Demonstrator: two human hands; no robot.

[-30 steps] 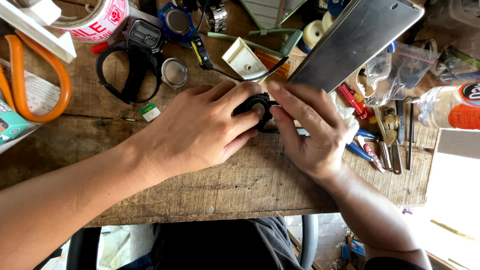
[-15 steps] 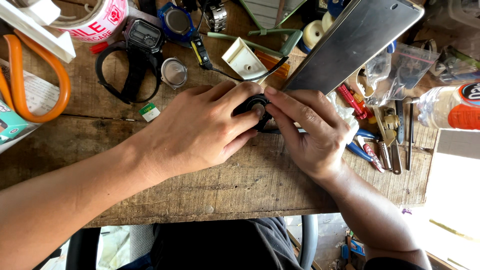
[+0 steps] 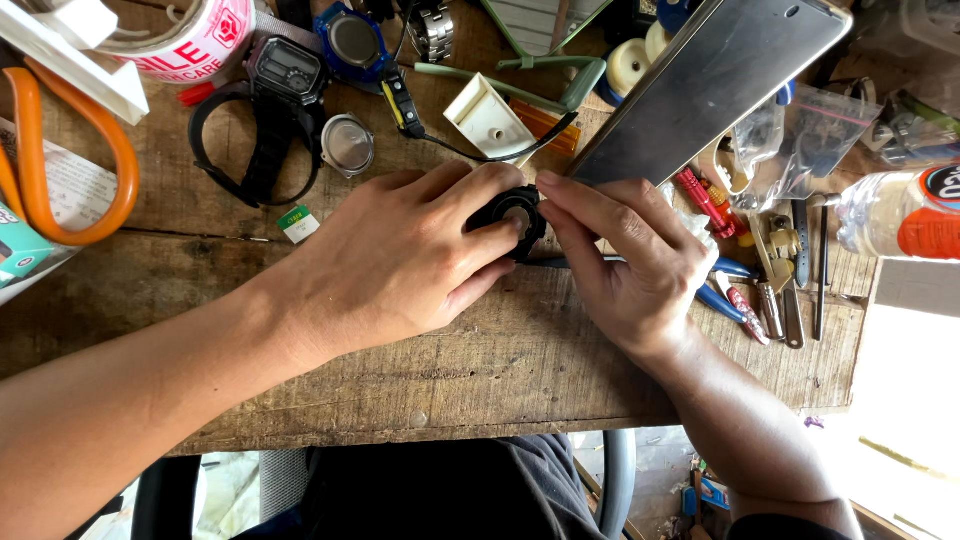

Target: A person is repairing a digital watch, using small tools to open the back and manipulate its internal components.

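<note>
My left hand (image 3: 400, 255) and my right hand (image 3: 625, 260) meet over a small black round watch case (image 3: 512, 215) on the worn wooden bench (image 3: 450, 380). Fingers of both hands pinch the case from either side, and a pale disc shows at its middle. Most of the case is hidden under my fingers. A thin dark tool lies under my right hand, mostly covered.
A black digital watch (image 3: 275, 100), a round metal case back (image 3: 348, 146), a blue watch (image 3: 352, 40), orange-handled scissors (image 3: 70, 150) and a tape roll (image 3: 190, 40) lie at the back left. A metal plate (image 3: 710, 85), screwdrivers, pliers (image 3: 775, 285) and a plastic bottle (image 3: 900, 215) crowd the right.
Both hands stay on the watch case; my right fingertips have shifted slightly on it. Nothing else has moved.
</note>
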